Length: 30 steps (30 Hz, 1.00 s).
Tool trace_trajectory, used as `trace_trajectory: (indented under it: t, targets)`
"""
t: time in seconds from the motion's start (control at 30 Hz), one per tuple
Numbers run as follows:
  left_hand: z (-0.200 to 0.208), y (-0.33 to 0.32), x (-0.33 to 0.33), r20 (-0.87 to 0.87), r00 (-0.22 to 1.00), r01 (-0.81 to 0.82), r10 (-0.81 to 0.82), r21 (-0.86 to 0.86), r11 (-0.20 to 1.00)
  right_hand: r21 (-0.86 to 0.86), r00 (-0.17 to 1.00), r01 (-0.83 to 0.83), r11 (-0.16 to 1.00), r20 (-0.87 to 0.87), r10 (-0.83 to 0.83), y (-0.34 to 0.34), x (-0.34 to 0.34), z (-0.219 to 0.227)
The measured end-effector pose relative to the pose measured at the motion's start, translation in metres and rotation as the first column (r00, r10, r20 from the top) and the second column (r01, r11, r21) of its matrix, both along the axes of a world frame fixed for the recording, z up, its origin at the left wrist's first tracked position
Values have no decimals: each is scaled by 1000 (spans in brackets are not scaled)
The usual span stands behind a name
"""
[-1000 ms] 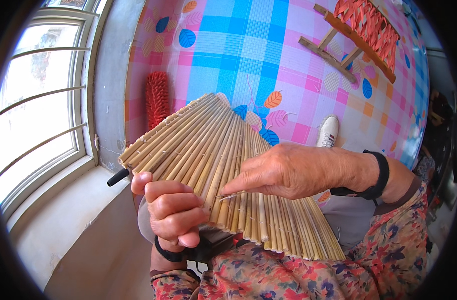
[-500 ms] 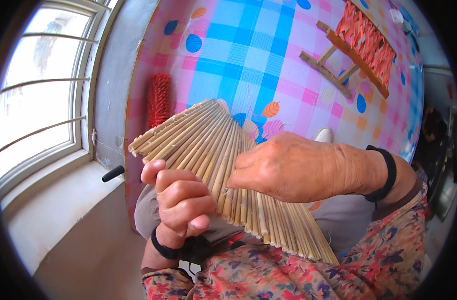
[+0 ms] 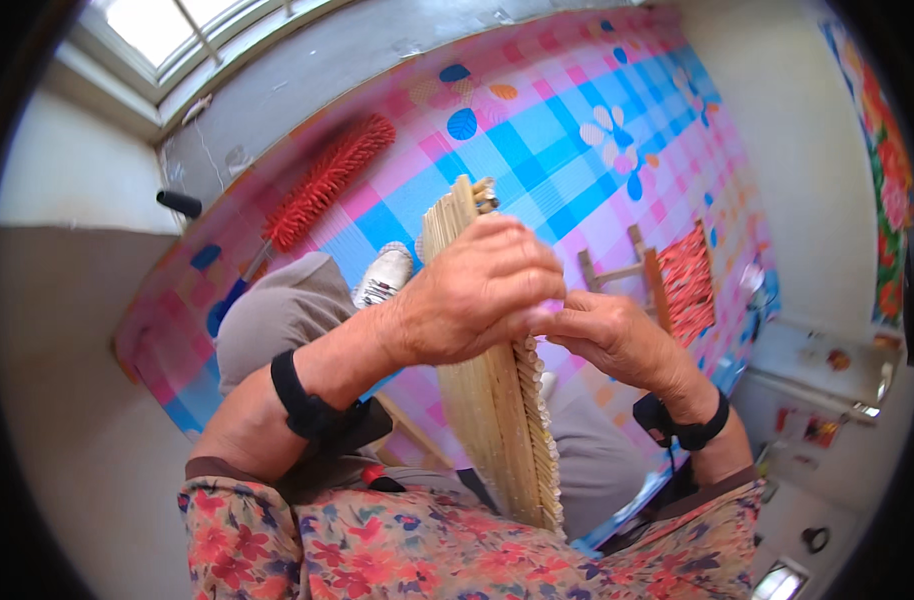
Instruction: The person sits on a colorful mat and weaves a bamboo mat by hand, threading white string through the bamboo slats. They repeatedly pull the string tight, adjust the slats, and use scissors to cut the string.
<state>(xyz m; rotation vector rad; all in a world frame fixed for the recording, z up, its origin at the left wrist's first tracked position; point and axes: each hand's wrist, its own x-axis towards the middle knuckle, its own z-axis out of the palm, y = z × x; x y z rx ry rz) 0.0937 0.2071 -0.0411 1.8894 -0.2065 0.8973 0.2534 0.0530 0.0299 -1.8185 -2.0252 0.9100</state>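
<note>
A mat of straw-coloured reed stalks [image 3: 477, 410] stands on edge in front of my body, with its row of cut ends facing right. My left hand [image 3: 472, 290] reaches across its upper part, fingers bent and drawn together at the right side. There they meet the fingertips of my right hand [image 3: 617, 335], which are pinched close beside the row of stalk ends. Whatever lies between the two sets of fingertips is too small and blurred to make out.
Plaid, leaf-patterned sheeting [image 3: 537, 160] covers the floor. A red fluffy duster [image 3: 327, 180] lies at the left, near the wall below a barred window [image 3: 177, 30]. To the right is a wooden stool [image 3: 667, 290] with a red woven seat. My shoe [image 3: 385, 272] shows beyond the mat.
The mat has swung from lying fanned across my lap to standing on edge. My left hand has moved from its left edge to its top, meeting my right hand. The view has turned.
</note>
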Motion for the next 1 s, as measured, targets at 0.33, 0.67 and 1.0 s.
trace_trajectory:
  t: [0.33, 0.67, 1.0]
  targets:
    - [-30, 9, 30, 79, 938, -344, 337, 122, 931, -139, 989, 119, 983, 108, -105, 1, 1, 21]
    - [-37, 2, 35, 121, 894, -445, 432, 119, 888, -400, 932, 337, 852, 14, -362, -2, -2, 29]
    - [-40, -7, 56, 182, 881, -447, 437, 17, 894, -188, 964, 263, 946, 29, -263, -10, 7, 19]
